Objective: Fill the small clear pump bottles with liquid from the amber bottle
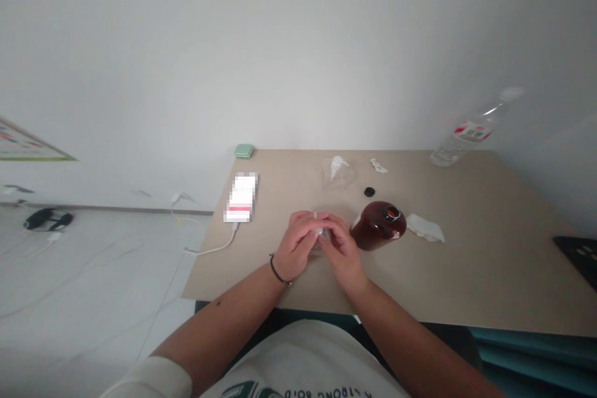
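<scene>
Clear object (320, 232) sits pinched between left hand (298, 242) and right hand (345, 253); a sideways slip could tip the open bottle (375, 228).

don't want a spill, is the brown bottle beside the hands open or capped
Open: the brown bottle shows an uncovered mouth; a small black disc lies apart on the table.

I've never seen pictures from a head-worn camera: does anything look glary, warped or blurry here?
Head view: soft light; bright glints on the brown bottle; the clear bottle leans outward, probably lens stretch; coarse blocks mask the phone; the translucent item between left hand and right hand is too indistinct to identify.
</scene>
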The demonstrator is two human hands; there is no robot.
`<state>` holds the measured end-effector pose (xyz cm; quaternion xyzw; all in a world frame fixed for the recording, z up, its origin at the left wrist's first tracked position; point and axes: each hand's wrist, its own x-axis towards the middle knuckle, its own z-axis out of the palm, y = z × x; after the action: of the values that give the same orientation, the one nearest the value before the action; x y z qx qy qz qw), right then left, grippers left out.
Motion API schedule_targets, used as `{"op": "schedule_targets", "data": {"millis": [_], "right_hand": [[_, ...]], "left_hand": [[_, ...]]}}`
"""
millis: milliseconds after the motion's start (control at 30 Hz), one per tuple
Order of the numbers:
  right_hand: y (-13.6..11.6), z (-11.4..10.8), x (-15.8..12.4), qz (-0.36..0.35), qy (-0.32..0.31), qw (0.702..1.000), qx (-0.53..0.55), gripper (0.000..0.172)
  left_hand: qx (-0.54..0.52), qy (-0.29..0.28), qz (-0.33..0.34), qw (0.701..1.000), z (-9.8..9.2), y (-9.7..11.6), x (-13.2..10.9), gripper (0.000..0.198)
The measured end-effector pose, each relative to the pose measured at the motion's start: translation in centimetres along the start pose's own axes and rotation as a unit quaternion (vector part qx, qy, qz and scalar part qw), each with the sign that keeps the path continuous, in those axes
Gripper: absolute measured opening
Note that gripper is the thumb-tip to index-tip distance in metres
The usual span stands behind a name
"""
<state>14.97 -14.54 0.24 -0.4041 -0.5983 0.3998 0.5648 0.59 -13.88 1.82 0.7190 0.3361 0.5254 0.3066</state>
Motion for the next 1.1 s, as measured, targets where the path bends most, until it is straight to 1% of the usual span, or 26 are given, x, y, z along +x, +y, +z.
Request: {"op": "schedule_targets", "data": {"millis": [67, 167, 233, 300, 433, 533, 667, 767, 933, 1100], "right_hand": [[0.2, -0.1, 0.0, 0.003, 0.001, 1.0, -0.016, 0.018], [0.9, 0.0, 0.0, 0.009, 0.026, 1.0, -0.012, 0.01], [1.2, 0.2, 0.0, 0.009, 0.039, 0.999, -0.004, 0.013], [1.1, 0.2, 0.0, 0.005, 0.038, 0.999, -0.003, 0.015], [0.2, 0.0, 0.0, 0.0, 0.008, 1.0, -0.017, 0.02], [0.1, -0.1, -0.1, 0.008, 0.002, 0.999, -0.032, 0.021], [0.8, 0.2, -0.2, 0.014, 0.032, 0.999, -0.033, 0.012], [0.9, 0.4, -0.2, 0.014, 0.047, 0.999, -0.024, 0.013], [0.0, 0.2, -0.1, 0.008, 0.012, 1.0, -0.027, 0.022], [0.1, 0.1, -0.1, 0.005, 0.009, 0.999, -0.031, 0.019]], "left_hand": [[0.003, 0.005, -0.006, 1.0, 0.0, -0.1, 0.0, 0.033], [0.0, 0.009, 0.002, 1.0, 0.1, -0.1, -0.1, 0.033], [-0.007, 0.009, 0.012, 1.0, 0.1, -0.1, 0.0, 0.032], [-0.008, 0.003, 0.013, 1.0, 0.0, 0.0, 0.0, 0.032], [0.008, -0.009, 0.007, 1.0, -0.1, 0.1, 0.2, 0.034], [0.015, -0.005, 0.003, 1.0, 0.0, 0.0, 0.1, 0.035], [0.003, 0.004, 0.007, 1.0, 0.1, -0.3, 0.0, 0.032], [-0.005, 0.004, 0.006, 1.0, 0.1, -0.3, -0.1, 0.031], [0.008, -0.005, -0.011, 1.0, 0.1, -0.2, -0.1, 0.034], [0.005, 0.009, -0.02, 1.0, 0.1, -0.5, -0.2, 0.033]]}}
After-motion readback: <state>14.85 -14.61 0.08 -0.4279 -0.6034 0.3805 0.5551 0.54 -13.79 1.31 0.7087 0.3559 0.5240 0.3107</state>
